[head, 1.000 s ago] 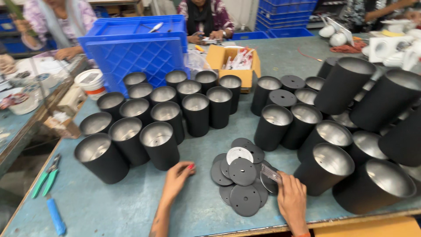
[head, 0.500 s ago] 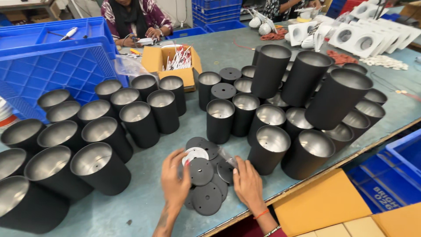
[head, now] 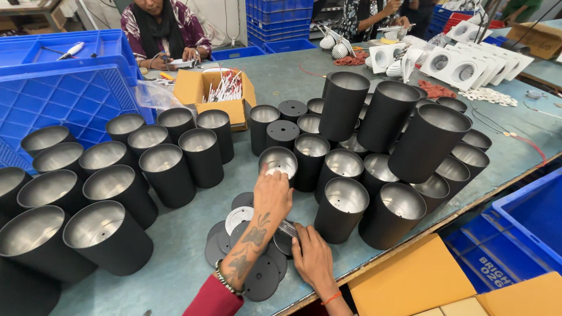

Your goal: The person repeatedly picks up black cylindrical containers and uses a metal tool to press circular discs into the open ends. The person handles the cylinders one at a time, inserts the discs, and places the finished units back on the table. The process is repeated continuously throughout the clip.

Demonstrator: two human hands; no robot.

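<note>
Many black metal cylinders (head: pixel 202 153) stand uncapped; left hand (head: pixel 273 196), fingers extended, touches one (head: pixel 278 164); right hand (head: pixel 313 257) pinches small metal part (head: pixel 288 228) over flat black discs (head: pixel 260 276).

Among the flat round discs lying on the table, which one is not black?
The white disc, lying at the upper left of the pile, just left of the left hand's wrist. All the other discs around it are black.
</note>
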